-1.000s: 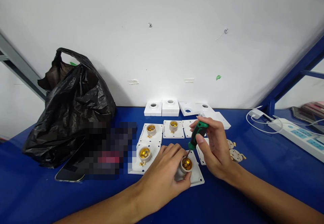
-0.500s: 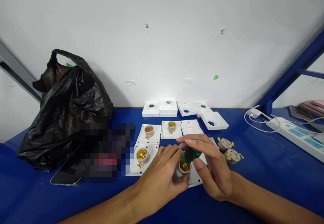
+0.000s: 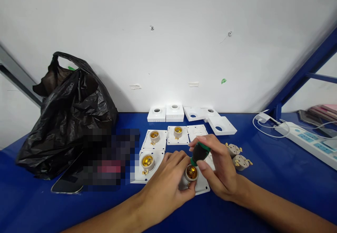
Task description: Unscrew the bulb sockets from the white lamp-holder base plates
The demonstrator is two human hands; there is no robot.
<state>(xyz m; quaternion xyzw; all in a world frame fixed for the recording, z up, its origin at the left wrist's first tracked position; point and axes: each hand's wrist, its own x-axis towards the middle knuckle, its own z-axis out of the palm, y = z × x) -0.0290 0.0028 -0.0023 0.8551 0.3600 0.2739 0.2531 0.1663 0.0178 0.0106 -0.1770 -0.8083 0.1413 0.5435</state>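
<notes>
Pinched around a round lamp socket [image 3: 191, 173] with a brass-coloured inside is my left hand [image 3: 173, 178]. That socket sits on a white square plate [image 3: 204, 185]. My right hand [image 3: 219, 169] grips a short green and black screwdriver [image 3: 200, 153], tilted over the socket with its lower end at the opening. To the left, a second socket [image 3: 147, 162] rests on its own plate. Behind it are a third socket [image 3: 154, 136] and another [image 3: 178, 131], also on plates. A bare white plate [image 3: 197, 131] lies beside them.
White covers [image 3: 174, 113] line the wall. Two loose sockets [image 3: 240, 162] lie right of my right hand. A black plastic bag [image 3: 71, 110] and a phone [image 3: 67, 182] occupy the left; a power strip [image 3: 312, 140] with cables is at the right.
My right hand has shifted slightly, and the screwdriver's handle now leans more to the right, showing more of the socket's inside. My left hand has stayed at the socket.
</notes>
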